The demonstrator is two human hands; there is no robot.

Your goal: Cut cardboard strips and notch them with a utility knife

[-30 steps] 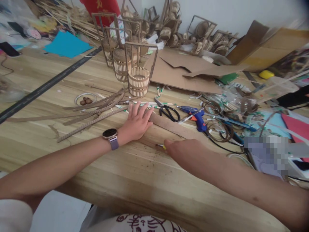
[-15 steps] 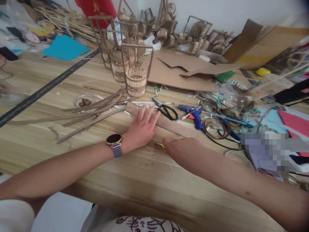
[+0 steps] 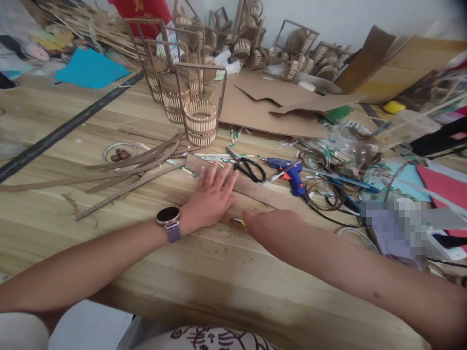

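My left hand [image 3: 212, 198] lies flat with spread fingers on a long brown cardboard strip [image 3: 260, 191], pressing it to the wooden table. My right hand [image 3: 274, 227] is closed around a craft knife [image 3: 239, 222]; just its thin blade and a bit of yellow body show, pointing left beside the strip's near edge. Most of the knife is hidden in the hand. Past the strip lie black-handled scissors [image 3: 251, 167] and a blue glue gun [image 3: 294, 177]. Thin brown strips [image 3: 138, 170] spread out left of my left hand.
A small slatted bucket [image 3: 200, 127] with a tall handle stands behind the strip, with similar ones around it. Torn cardboard [image 3: 251, 109] lies farther back. Tape rolls, plastic scraps and a phone crowd the right. A dark metal bar [image 3: 73, 124] crosses the left side.
The view has shifted slightly, so everything sits a little farther left. My left hand still presses on the strip, and the knife has barely moved relative to it.
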